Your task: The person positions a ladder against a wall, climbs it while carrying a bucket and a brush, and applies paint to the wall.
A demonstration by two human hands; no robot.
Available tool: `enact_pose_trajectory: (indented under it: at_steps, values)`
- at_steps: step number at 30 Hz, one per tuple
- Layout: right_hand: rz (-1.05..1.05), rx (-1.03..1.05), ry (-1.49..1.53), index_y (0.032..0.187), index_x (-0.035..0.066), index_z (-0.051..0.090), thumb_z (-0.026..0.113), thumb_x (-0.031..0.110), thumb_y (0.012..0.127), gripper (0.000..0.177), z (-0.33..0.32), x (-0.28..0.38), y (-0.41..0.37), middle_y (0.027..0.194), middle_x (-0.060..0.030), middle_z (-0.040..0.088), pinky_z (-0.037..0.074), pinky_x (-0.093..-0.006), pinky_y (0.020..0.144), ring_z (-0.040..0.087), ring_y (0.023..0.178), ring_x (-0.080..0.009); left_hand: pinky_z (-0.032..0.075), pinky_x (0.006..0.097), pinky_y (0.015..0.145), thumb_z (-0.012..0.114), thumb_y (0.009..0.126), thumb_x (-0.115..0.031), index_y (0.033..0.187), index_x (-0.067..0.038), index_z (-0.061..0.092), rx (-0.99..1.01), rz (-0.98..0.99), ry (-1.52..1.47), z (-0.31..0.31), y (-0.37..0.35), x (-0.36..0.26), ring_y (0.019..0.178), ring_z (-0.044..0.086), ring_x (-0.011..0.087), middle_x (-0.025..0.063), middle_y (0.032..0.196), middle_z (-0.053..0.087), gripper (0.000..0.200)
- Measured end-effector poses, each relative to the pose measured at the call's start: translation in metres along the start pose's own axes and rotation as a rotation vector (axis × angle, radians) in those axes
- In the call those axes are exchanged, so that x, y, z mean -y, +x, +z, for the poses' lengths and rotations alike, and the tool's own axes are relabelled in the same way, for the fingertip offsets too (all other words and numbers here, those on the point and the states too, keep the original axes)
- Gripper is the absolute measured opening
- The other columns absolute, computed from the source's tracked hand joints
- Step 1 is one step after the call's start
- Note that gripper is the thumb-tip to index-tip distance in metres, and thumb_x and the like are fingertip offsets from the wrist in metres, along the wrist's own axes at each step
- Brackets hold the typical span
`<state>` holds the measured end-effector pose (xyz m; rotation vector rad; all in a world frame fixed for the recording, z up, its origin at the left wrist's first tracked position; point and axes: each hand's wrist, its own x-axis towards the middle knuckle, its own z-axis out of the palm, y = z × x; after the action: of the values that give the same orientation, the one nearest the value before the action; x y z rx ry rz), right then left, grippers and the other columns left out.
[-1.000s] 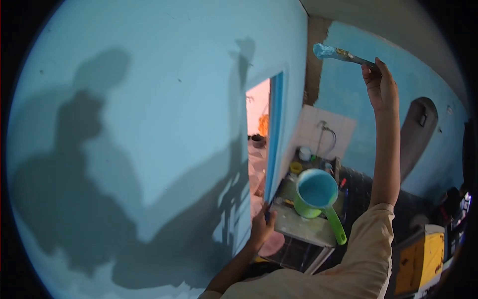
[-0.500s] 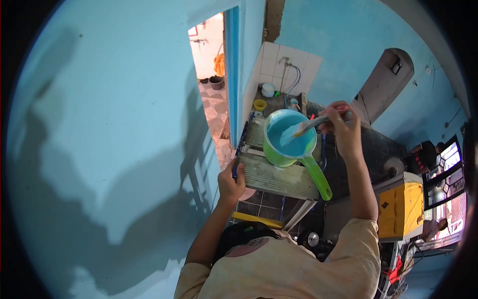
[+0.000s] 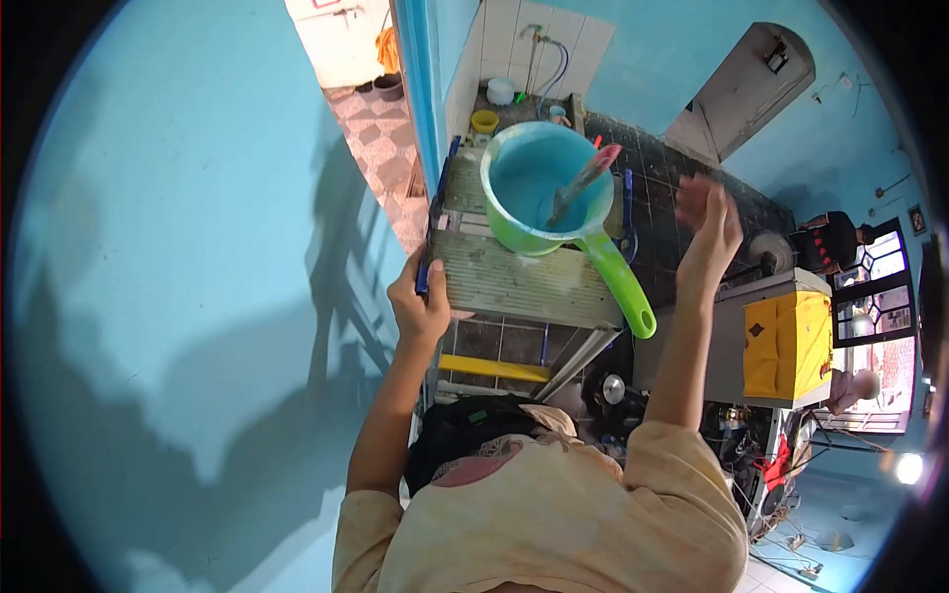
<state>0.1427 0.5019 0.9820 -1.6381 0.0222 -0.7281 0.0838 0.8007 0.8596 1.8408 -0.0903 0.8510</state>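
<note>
On the top platform of a stepladder stands a green long-handled plastic dipper with light blue paint inside. A paintbrush leans in it, bristles down in the paint and reddish handle end resting over the rim. My left hand is wrapped round the ladder's left edge, at its blue side piece, with the thumb on top. To the right of the dipper, my right hand is raised and holds nothing. Its fingers are apart and slightly blurred, clear of the brush.
A light blue wall fills the left, beside a doorway with a patterned tile floor. Below are a tap, a yellow tub and a yellow-covered box. Two people are at the far right, near the windows.
My right hand has let go of the paintbrush and moved away to the right. The brush now leans in the dipper. My left hand stays on the ladder; the view has shifted.
</note>
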Motion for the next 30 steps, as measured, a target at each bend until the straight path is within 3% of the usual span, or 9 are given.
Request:
enact_pose_trajectory:
  at_steps: [2,4,6,9,11,15,19,23,30]
  values:
    - [0.285,-0.026,-0.077,0.100,0.001,0.064,0.045,0.041,0.092,0.045,-0.014,-0.046,-0.040,0.091,-0.0074,0.064,0.044,-0.0263,0.069,0.058,0.081,-0.0142,0.048,0.0298,0.057,0.053,0.088,-0.020,0.105,0.009,0.057,0.034,-0.041,0.001,-0.002,0.001,0.000,0.062,0.064,0.0225,0.0175,0.073,0.063,0.034]
    - [0.631,0.099,0.337,0.119,-0.004,0.052,0.042,0.048,0.092,0.060,-0.030,-0.100,-0.083,0.108,-0.0104,0.059,0.043,-0.0303,0.081,0.055,0.093,-0.0162,0.048,0.0300,0.057,0.053,0.088,-0.020,0.104,0.009,0.057,0.027,-0.038,-0.026,0.000,0.001,0.005,0.062,0.064,0.0219,0.0178,0.073,0.063,0.034]
    - [0.586,0.074,0.183,0.125,-0.005,0.046,0.041,0.051,0.091,0.065,-0.019,-0.066,-0.125,0.114,-0.0111,0.057,0.035,-0.0331,0.096,0.051,0.106,-0.0176,0.048,0.0299,0.057,0.054,0.087,-0.020,0.104,0.009,0.057,0.020,-0.023,-0.023,0.000,-0.001,0.010,0.062,0.064,0.0217,0.0173,0.073,0.063,0.034]
    - [0.484,0.101,0.401,0.125,0.002,0.048,0.050,0.044,0.089,0.056,-0.033,-0.094,-0.148,0.123,-0.0092,0.052,0.039,-0.0362,0.096,0.050,0.111,-0.0210,0.049,0.0295,0.059,0.055,0.087,-0.021,0.105,0.010,0.056,0.046,-0.051,-0.035,-0.002,-0.002,0.010,0.064,0.064,0.0222,0.0175,0.075,0.063,0.036]
    - [0.474,-0.006,0.432,0.122,0.001,0.051,0.040,0.040,0.095,0.049,-0.024,-0.098,-0.147,0.114,-0.0087,0.057,0.036,-0.0301,0.094,0.051,0.105,-0.0161,0.049,0.0293,0.060,0.055,0.087,-0.022,0.106,0.010,0.055,0.060,-0.048,-0.044,-0.002,-0.001,0.011,0.066,0.064,0.0226,0.0181,0.078,0.064,0.037]
    - [0.355,-0.226,0.271,0.114,0.001,0.056,0.041,0.036,0.095,0.043,-0.016,-0.108,-0.151,0.110,-0.0079,0.059,0.041,-0.0306,0.088,0.054,0.099,-0.0168,0.049,0.0299,0.069,0.055,0.088,-0.024,0.116,0.012,0.048,0.142,-0.088,-0.150,-0.006,-0.002,0.018,0.078,0.063,0.0231,0.0202,0.090,0.063,0.046]
    - [0.350,-0.229,0.221,0.116,0.000,0.054,0.044,0.034,0.091,0.043,-0.012,-0.100,-0.157,0.115,-0.0072,0.055,0.042,-0.0318,0.091,0.053,0.105,-0.0182,0.046,0.0307,0.084,0.054,0.088,-0.024,0.126,0.012,0.040,0.292,-0.266,-0.236,-0.014,0.002,0.012,0.095,0.060,0.0239,0.0231,0.105,0.060,0.054]
    - [0.363,-0.311,0.205,0.118,0.001,0.052,0.039,0.034,0.093,0.044,0.000,-0.088,-0.152,0.116,-0.0086,0.054,0.041,-0.0335,0.091,0.052,0.107,-0.0202,0.039,0.0314,0.094,0.051,0.089,-0.019,0.130,0.012,0.035,0.295,-0.207,-0.300,-0.012,0.000,0.023,0.112,0.053,0.0259,0.0262,0.121,0.052,0.054]
    - [0.272,-0.376,0.098,0.119,0.001,0.052,0.041,0.033,0.092,0.043,-0.016,-0.113,-0.159,0.118,-0.0098,0.053,0.041,-0.0360,0.093,0.052,0.108,-0.0225,0.036,0.0317,0.096,0.048,0.085,-0.012,0.132,0.012,0.033,0.362,-0.198,-0.447,-0.016,0.001,0.033,0.114,0.051,0.0267,0.0250,0.124,0.050,0.055]
